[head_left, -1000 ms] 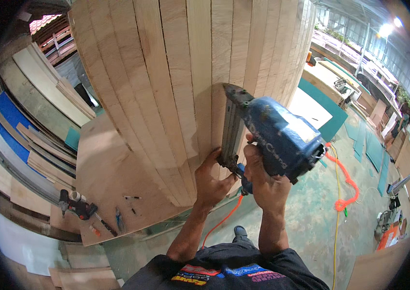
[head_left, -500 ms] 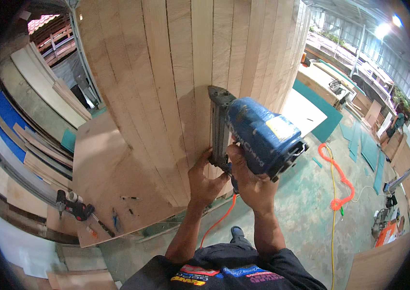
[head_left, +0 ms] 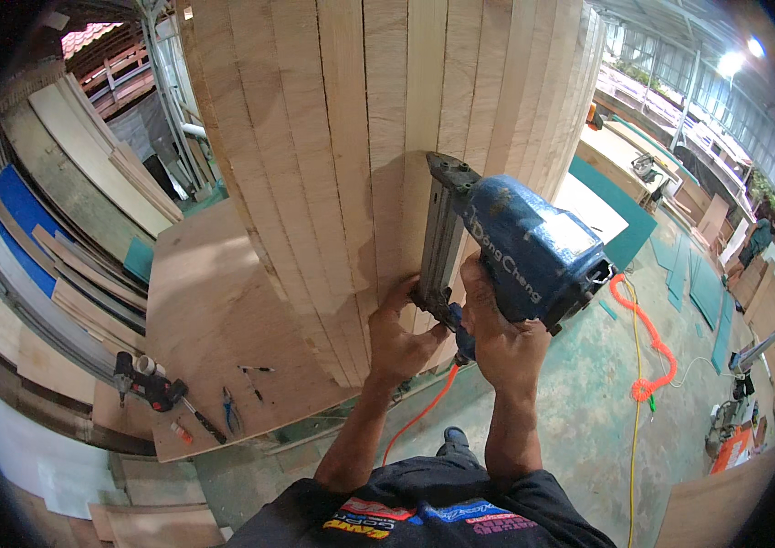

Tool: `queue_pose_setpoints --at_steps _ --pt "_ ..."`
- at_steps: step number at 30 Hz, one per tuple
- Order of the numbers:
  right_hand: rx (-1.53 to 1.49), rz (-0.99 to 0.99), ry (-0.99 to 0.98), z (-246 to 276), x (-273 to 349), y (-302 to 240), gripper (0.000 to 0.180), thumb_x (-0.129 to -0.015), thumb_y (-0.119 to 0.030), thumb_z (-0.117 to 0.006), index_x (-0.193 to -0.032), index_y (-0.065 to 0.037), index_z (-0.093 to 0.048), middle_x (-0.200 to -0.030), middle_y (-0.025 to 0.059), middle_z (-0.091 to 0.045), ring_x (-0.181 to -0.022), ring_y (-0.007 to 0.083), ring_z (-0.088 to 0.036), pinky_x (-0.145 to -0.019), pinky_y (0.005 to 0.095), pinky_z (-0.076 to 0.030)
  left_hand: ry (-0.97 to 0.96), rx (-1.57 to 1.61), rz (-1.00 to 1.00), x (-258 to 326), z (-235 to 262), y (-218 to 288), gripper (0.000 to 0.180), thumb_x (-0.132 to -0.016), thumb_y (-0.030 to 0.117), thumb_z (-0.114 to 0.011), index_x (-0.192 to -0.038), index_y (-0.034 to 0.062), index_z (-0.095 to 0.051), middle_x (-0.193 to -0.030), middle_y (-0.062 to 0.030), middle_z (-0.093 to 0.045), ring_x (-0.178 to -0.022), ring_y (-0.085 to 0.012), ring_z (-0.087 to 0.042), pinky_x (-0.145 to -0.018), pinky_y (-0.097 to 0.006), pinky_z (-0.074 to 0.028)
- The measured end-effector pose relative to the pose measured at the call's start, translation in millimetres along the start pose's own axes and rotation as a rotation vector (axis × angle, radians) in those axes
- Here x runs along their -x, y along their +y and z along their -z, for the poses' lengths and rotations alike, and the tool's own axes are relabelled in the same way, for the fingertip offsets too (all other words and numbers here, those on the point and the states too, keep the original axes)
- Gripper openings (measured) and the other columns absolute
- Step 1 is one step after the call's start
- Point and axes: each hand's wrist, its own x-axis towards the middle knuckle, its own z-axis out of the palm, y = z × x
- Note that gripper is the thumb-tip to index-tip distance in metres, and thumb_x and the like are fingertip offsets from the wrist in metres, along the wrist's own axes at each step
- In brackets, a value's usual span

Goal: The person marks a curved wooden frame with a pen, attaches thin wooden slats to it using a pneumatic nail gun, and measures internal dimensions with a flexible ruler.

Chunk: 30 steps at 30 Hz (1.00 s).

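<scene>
A blue pneumatic nail gun [head_left: 526,236] lies against an upright, gently curved panel of narrow wooden strips [head_left: 343,155]. Its nose rests by a seam between strips, and its long dark magazine runs down toward me. My right hand [head_left: 504,345] is closed round the nail gun's handle; the trigger is hidden. At the magazine's lower end, my left hand [head_left: 398,342] grips with thumb and fingers, and some fingertips are out of sight behind it. An orange air hose [head_left: 422,413] hangs from the handle's end.
Left of the panel, a plywood sheet [head_left: 200,310] carries a cordless drill [head_left: 154,388], a hammer [head_left: 205,420] and pliers [head_left: 231,410]. Boards [head_left: 68,173] lean at far left. A coiled orange hose [head_left: 652,342] and yellow cable [head_left: 636,438] cross the floor at right.
The panel, nail gun and both hands appear farther right as the view shifts. Both hands keep their hold, and the nose stays near the same strips.
</scene>
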Motion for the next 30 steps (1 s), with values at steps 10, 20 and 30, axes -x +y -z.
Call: queue_pose_setpoints --at_steps 10,20,30 --pt "-0.025 0.015 0.017 -16.0 12.9 9.9 0.019 -0.095 -0.022 -0.072 -0.106 -0.007 -0.072 -0.08 -0.0046 -0.063 -0.065 0.0039 -0.054 -0.054 0.0219 -0.042 -0.034 -0.003 0.021 5.7 12.5 -12.5 0.055 -0.07 0.009 -0.085 -0.12 0.0039 -0.064 -0.107 -0.0094 -0.072 -0.101 -0.0196 -0.069 -0.092 -0.034 -0.052" --pt "0.048 0.133 -0.056 -25.3 23.3 9.4 0.018 -0.091 -0.017 -0.076 -0.101 -0.004 -0.07 -0.075 -0.002 -0.063 -0.062 0.006 -0.055 -0.055 0.023 -0.044 0.017 -0.089 0.005 15.2 23.7 -20.3 0.058 -0.068 0.01 -0.085 -0.121 0.0039 -0.064 -0.105 -0.0102 -0.072 -0.098 -0.0185 -0.068 -0.089 -0.034 -0.053" --pt "0.128 0.131 -0.137 -23.6 31.8 19.9 0.019 -0.093 -0.019 -0.074 -0.103 -0.004 -0.072 -0.076 -0.0018 -0.065 -0.062 0.0068 -0.055 -0.055 0.0232 -0.043 0.114 -0.164 -0.061 21.9 41.3 -13.5 0.06 -0.067 0.012 -0.087 -0.12 0.0007 -0.062 -0.099 -0.0086 -0.069 -0.09 -0.0173 -0.066 -0.083 -0.033 -0.053"
